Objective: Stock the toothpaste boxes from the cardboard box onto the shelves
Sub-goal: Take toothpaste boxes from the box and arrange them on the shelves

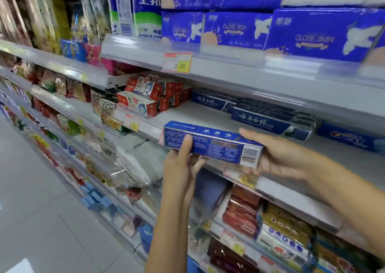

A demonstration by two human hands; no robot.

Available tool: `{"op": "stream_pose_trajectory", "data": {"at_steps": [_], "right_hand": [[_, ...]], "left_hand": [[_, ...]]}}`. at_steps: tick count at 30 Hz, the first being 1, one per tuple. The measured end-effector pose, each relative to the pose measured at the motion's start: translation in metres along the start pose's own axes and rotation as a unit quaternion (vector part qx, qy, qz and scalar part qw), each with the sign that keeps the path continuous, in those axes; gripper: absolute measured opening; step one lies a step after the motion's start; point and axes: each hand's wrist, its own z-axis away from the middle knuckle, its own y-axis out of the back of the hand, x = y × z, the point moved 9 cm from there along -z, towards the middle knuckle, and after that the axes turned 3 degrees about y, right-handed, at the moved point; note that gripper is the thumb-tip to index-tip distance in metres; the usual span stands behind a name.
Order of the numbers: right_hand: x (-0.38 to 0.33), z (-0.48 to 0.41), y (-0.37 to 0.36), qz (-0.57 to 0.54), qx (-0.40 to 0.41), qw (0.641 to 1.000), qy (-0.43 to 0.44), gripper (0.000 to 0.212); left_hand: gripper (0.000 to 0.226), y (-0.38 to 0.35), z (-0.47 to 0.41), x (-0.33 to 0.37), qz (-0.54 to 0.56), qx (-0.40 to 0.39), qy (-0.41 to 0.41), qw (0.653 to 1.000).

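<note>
At frame centre, just before the middle shelf (198,114), a blue toothpaste box (212,143) is held level, its barcode face toward the camera. The left hand (183,168) pinches its left part, thumb on the near face and fingers curled beneath. The right hand (277,158) clasps the right end, thumb on top and fingers under. Bare shelf lies at 12 o'clock from the box, stacked dark-blue toothpaste boxes (260,116) at 1 o'clock, red cartons (145,97) at 10 o'clock. Likely faults:
- The box catches the front rail (291,191) if slid in too low.
- The stack is shoved askew if the box lands too far right.
- The back panel faces shoppers unless the box is rotated.
</note>
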Motion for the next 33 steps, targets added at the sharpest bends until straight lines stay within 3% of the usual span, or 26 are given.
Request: {"op": "stream_pose_trajectory", "data": {"at_steps": [4,10,15,18,20,24,27,29,31,32,33], "right_hand": [[0.003,-0.016,0.000,-0.142,0.034,0.989,-0.004,0.045],[0.001,-0.030,-0.013,-0.189,0.071,0.979,0.015,0.049],[-0.006,-0.037,-0.014,-0.123,0.080,0.987,0.063,0.059],[-0.023,-0.031,-0.004,0.075,0.158,0.977,0.119,0.039],[-0.032,-0.029,-0.008,0.193,0.169,0.957,0.135,0.043],[-0.035,-0.041,-0.013,0.146,0.173,0.962,0.152,0.041],[-0.030,-0.056,-0.011,0.088,0.181,0.973,0.112,0.048],[-0.027,-0.063,-0.016,0.162,0.159,0.972,0.067,0.047],[-0.035,-0.066,-0.010,0.252,0.182,0.949,0.056,0.040],[-0.043,-0.065,-0.001,0.294,0.219,0.928,0.061,0.038],[-0.052,-0.064,0.010,0.326,0.262,0.906,0.066,0.037]], "left_hand": [[0.036,0.011,-0.022,0.003,-0.016,0.004,0.034,0.999],[0.018,0.017,-0.042,0.021,-0.025,-0.038,0.072,0.996],[0.021,0.022,-0.055,0.029,-0.037,-0.051,0.103,0.993],[0.024,0.023,-0.064,0.037,-0.045,-0.043,0.127,0.990],[0.021,0.025,-0.072,0.042,-0.043,-0.023,0.135,0.990],[0.010,0.022,-0.090,0.046,-0.033,0.002,0.135,0.990],[0.001,0.009,-0.101,0.049,-0.034,-0.022,0.123,0.992],[0.008,-0.002,-0.108,0.055,-0.082,-0.054,0.081,0.992],[0.028,-0.009,-0.113,0.064,-0.218,-0.077,0.021,0.973],[0.038,-0.009,-0.117,0.072,-0.335,-0.076,-0.031,0.939],[0.049,-0.008,-0.121,0.080,-0.468,-0.062,-0.091,0.877]]}}
